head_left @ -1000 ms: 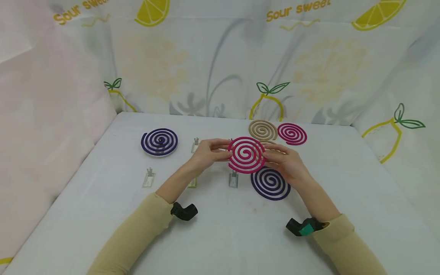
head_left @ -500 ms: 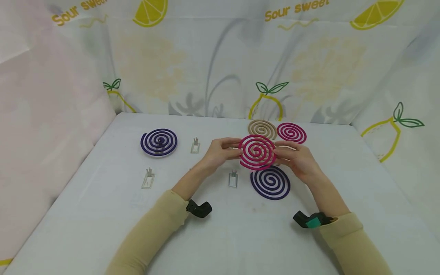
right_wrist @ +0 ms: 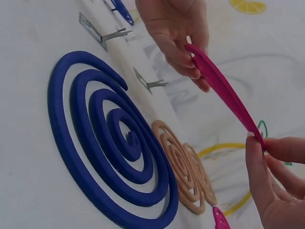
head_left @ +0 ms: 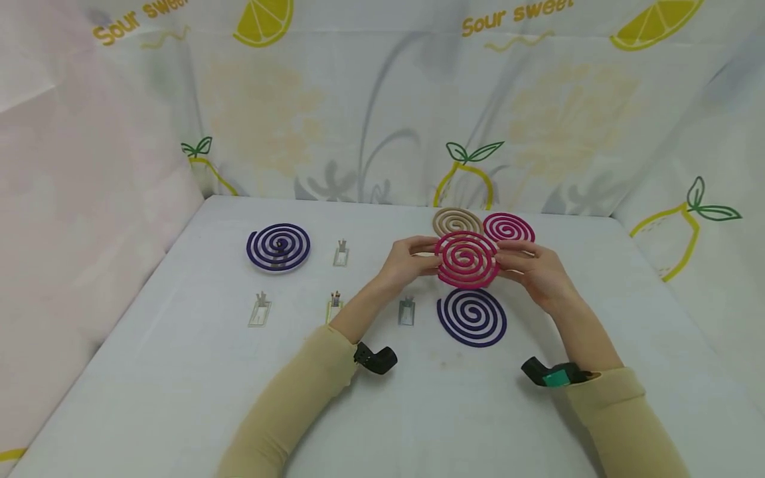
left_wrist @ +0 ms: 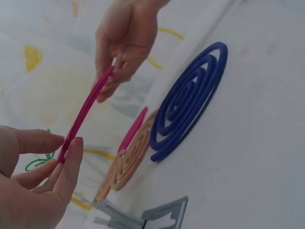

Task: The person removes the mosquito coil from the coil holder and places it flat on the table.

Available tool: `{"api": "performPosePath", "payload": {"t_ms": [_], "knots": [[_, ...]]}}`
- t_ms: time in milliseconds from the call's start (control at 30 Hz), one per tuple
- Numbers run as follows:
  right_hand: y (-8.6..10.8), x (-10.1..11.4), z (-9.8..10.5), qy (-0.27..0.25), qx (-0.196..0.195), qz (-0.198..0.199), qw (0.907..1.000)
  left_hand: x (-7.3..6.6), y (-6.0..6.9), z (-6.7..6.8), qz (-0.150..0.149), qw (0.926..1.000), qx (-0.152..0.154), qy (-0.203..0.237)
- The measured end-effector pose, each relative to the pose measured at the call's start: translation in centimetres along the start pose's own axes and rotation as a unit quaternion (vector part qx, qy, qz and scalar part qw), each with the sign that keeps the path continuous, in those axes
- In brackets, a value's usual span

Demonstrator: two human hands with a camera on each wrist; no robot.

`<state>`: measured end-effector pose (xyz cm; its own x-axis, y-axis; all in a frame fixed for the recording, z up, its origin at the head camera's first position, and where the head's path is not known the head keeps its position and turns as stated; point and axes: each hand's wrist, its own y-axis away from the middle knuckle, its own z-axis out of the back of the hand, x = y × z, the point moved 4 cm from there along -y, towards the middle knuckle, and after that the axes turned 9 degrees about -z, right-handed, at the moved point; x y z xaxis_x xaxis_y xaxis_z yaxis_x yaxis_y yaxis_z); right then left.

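A pink spiral coil [head_left: 467, 259] is held above the table between both hands, tilted toward the head camera. My left hand [head_left: 410, 260] pinches its left edge, and my right hand [head_left: 536, 271] pinches the right edge. Edge-on in the left wrist view, the pink coil [left_wrist: 85, 113] looks thin and slightly bowed, with thumb and fingers on its rim. Just below it on the table lies a dark blue coil [head_left: 472, 318]. Behind are a tan coil [head_left: 457, 222] and another pink coil [head_left: 509, 227]; a second tan coil [right_wrist: 200, 174] shows in the right wrist view.
At the left, another dark blue coil [head_left: 278, 247] sits raised on something at its centre. Small metal stands are spread about the table: one at the back [head_left: 340, 253], one at the left [head_left: 259, 310], one by my left forearm [head_left: 335, 307] and one near the middle [head_left: 406, 311].
Both hands have moved to the right with the pink coil between them. The stand by my left forearm has come back into view. The things on the table have stayed put.
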<state>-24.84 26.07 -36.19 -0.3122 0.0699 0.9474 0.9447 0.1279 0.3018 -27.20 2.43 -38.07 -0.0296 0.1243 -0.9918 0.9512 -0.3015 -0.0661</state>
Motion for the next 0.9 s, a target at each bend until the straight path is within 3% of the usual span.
{"api": "performPosePath", "payload": {"t_ms": [200, 567, 900], "knots": [[-0.2, 0.0, 1.4, 0.004, -0.021, 0.015, 0.9997, 0.4, -0.6, -1.6, 0.009, 0.9997, -0.022, 0.005], [-0.1, 0.3, 2.8, 0.000, -0.056, 0.016, 0.9983, 1.0, -1.2, -3.5, -0.005, 0.9936, -0.107, 0.037], [0.1, 0.5, 3.7, -0.007, -0.077, 0.010, 0.9969, 1.6, -1.7, -5.1, -0.046, 0.9851, -0.157, 0.053]]}}
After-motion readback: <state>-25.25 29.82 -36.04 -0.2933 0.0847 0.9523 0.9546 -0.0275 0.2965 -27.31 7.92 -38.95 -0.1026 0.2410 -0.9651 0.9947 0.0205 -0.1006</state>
